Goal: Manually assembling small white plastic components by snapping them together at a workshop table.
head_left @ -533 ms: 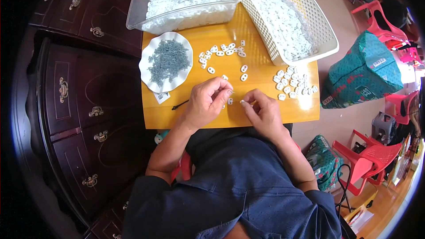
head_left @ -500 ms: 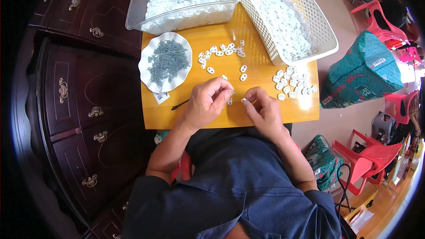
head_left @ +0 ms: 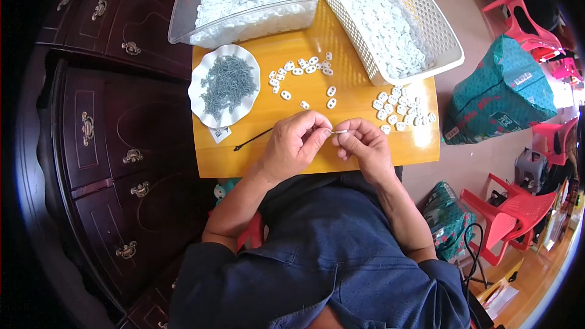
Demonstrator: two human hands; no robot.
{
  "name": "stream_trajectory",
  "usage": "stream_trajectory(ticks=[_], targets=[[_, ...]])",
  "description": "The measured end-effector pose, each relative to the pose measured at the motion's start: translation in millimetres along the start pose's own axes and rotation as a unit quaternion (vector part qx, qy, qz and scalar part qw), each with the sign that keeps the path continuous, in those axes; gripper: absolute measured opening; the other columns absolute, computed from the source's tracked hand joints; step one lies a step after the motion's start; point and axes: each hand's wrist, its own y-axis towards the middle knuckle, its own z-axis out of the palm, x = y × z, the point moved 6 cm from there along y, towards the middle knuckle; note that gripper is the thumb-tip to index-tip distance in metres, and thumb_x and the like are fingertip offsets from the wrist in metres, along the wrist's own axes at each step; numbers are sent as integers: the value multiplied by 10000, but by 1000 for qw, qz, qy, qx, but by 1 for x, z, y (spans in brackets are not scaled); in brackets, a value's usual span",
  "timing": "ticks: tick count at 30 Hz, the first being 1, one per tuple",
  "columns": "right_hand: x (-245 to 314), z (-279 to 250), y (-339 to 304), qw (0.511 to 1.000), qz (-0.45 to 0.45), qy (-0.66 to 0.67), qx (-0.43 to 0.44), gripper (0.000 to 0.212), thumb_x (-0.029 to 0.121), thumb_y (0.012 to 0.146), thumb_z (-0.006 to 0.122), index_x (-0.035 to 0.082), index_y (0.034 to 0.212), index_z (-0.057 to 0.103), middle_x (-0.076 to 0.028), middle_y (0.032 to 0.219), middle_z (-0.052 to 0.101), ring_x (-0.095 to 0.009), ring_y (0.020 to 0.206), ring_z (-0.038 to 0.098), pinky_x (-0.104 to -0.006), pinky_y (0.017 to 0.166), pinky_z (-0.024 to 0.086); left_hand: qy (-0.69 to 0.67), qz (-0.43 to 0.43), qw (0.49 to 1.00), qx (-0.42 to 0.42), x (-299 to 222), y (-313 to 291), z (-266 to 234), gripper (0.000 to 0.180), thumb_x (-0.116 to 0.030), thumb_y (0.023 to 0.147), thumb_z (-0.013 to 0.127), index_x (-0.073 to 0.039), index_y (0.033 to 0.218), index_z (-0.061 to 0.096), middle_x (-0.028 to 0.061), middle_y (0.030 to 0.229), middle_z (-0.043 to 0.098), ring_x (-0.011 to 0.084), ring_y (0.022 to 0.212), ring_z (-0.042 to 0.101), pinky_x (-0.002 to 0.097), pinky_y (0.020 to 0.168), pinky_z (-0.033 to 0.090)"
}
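We pinch one small white plastic piece [head_left: 339,131] between our left hand [head_left: 297,144] and right hand [head_left: 364,146], fingertips together above the near edge of the yellow surface [head_left: 304,164], with the plate of grey pins [head_left: 223,85] and loose white pieces [head_left: 303,73] within easy reach.

A small white square label [head_left: 220,134] lies just below the white scalloped plate [head_left: 198,94] on the table; a teal patterned bag [head_left: 499,91] bearing a white tag stands far right of it.
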Motion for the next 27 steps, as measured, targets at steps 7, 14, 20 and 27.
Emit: stream_trajectory(ticks=[7,14,20,27], targets=[[-2,-1,-2,1000,-5,-26,-14,127,121,1025,653,38,1121,667,-6,862,685,-76,734,611,-216,657,497,18,0,1000,8,-2,1,3,51,-39,946,667,-2,963,638,124,805,652,217,651,633,331,602,496],[-2,-2,-3,999,-23,-35,-30,134,126,1012,683,32,1105,701,27,848,666,-48,724,576,-209,664,485,24,-2,1000,7,1,0,5,76,-65,971,685,3,973,651,60,823,671,113,694,620,270,620,504],[0,0,-5,995,-49,-70,-45,165,115,1009,689,21,1141,723,40,879,687,-29,723,574,-199,658,484,16,-1,1000,9,-1,2,6,50,-28,941,669,0,955,631,128,810,650,222,662,636,335,611,502],[5,6,-5,996,-56,-38,-50,217,73,995,697,39,1199,630,41,921,664,-20,768,583,-184,657,474,23,-1,1000,7,-1,2,5,53,-25,937,675,4,961,637,129,815,658,227,670,639,333,618,506]])
